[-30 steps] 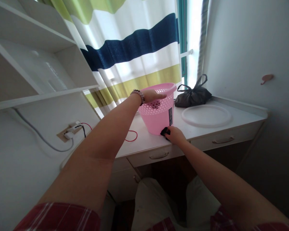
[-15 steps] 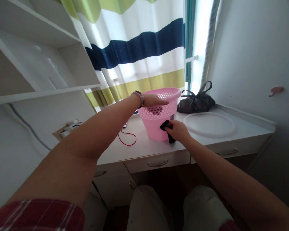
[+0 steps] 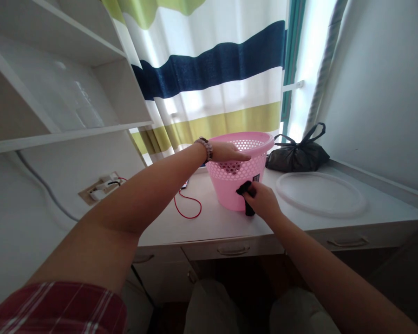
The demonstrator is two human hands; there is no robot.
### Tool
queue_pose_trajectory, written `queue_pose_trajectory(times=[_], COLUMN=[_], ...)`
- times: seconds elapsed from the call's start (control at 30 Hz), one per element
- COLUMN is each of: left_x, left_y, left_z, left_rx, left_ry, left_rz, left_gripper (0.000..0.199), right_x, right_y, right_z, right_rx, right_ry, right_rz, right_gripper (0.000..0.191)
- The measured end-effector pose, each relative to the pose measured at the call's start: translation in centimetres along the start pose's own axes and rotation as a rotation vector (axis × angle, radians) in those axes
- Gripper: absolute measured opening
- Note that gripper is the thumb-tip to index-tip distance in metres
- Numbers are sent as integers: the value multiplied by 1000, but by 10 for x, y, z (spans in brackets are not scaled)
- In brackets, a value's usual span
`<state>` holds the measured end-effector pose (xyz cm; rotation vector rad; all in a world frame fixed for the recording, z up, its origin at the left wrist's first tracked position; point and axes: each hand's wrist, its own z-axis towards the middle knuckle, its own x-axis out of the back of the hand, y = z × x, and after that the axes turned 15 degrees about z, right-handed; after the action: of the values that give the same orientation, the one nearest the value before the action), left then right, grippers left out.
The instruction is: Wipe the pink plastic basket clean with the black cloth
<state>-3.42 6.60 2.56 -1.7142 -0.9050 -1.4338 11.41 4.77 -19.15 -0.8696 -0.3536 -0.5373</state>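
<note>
A pink plastic basket (image 3: pixel 226 192) with a band of holes below its rim stands upright on the white desk. My left hand (image 3: pixel 228 152), with a beaded bracelet at the wrist, grips the rim, thumb on the outside and fingers reaching inside, partly seen through the holes. In my right hand (image 3: pixel 261 197) a black cloth (image 3: pixel 250 209) is pinched and pressed against the lower front wall of the basket, one end hanging down. Just above these fingers shows a small dark label (image 3: pixel 256 178).
Right of the basket lies a round whitish translucent lid (image 3: pixel 322 195), with a tied black plastic bag (image 3: pixel 299 155) behind it. A red cable (image 3: pixel 188 217) runs to a phone on the left. White shelves (image 3: pixel 69 102) overhang the left side; a striped curtain (image 3: pixel 212 65) hangs behind.
The view has shifted, so the basket, lid and bag sit farther right and slightly lower. Both hands keep their holds; the right hand and cloth show only a slight shift against the basket.
</note>
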Motion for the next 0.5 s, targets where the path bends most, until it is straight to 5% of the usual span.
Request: queue_pose_trajectory(times=[0.17,0.5], left_x=[1,5], left_y=[-8,-10], left_z=[4,-2], left_rx=[-67,-106], left_ry=[-32,-95], left_rz=[121,171], left_gripper=[53,62], right_x=[-34,-32], right_y=[39,41], right_z=[-27,-32], right_rx=[-134,-94], right_ry=[-283,-272], right_rz=[-95,-67], right_gripper=[20,24])
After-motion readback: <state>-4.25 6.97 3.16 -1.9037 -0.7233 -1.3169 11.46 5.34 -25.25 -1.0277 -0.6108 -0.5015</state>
